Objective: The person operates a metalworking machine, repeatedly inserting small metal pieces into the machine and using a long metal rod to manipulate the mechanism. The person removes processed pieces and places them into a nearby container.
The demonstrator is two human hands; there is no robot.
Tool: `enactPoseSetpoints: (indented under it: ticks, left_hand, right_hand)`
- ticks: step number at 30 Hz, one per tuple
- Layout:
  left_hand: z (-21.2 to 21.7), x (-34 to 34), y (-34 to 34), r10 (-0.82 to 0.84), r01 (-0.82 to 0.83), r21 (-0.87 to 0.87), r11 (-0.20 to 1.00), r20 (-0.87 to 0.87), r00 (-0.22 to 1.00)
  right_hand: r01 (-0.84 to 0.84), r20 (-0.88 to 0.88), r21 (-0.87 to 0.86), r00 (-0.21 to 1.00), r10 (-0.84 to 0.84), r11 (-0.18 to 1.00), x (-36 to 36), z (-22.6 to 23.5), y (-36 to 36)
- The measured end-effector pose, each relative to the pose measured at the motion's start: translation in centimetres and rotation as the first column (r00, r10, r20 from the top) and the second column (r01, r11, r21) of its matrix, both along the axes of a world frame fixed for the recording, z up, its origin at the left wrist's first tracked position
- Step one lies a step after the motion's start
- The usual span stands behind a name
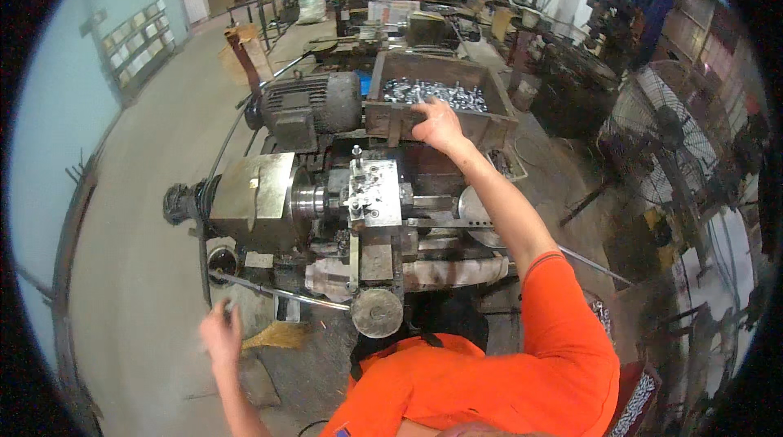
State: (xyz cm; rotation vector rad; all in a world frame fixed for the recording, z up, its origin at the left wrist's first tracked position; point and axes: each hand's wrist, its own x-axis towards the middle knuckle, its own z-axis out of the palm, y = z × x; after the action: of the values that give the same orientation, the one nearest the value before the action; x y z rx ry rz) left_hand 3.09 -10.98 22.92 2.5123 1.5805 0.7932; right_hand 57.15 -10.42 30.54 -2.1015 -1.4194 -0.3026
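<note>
Left hand [220, 335] low, right hand [439, 125] outstretched
Left: blurred, grip impossible to tell, below a metal rod [281, 291] — the lathe [375, 192] to its right; right: fingers parted, at the crate's [390, 121] near wall — small metal parts [468, 99] just beyond.

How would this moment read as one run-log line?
Left hand: blurred, near end of metal rod, grip unclear | Right hand: at front of wooden box | Metal parts: inside box
</note>
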Motion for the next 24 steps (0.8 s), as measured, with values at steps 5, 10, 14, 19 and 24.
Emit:
enactPoseSetpoints:
  ticks: [5, 10, 14, 19, 24]
  left_hand:
    - [-3.1, 10.3, 3.4, -0.352, 0.348, -0.053, 0.936, -0.099, 0.931]
    - [-10.5, 13.9, 3.8, -0.393, 0.355, -0.281, 0.892, -0.092, 0.915]
    - [-7.5, 15.4, 1.8, -0.294, 0.313, -0.487, 0.815, 0.117, 0.948]
    - [-13.7, 13.4, 7.0, -0.405, 0.439, -0.501, 0.746, 0.182, 0.896]
    - [-14.9, 12.6, 8.2, -0.286, 0.332, -0.608, 0.722, 0.175, 0.942]
  right_hand:
    - [-0.267, -0.023, 0.252, 0.959, 0.282, 0.930, -1.1, -0.9, -5.9]
    - [-0.091, -0.307, 0.123, 0.944, 0.125, 0.988, 0.4, -7.7, -19.2]
    - [0.444, -0.354, -0.041, 0.831, -0.428, 0.895, 4.6, -12.9, -37.2]
    - [0.745, 0.316, -0.334, 0.665, -0.677, 0.577, 8.0, -20.4, -62.3]
    - [0.737, 0.204, -0.473, 0.625, -0.754, 0.483, 6.5, -26.8, -65.4]
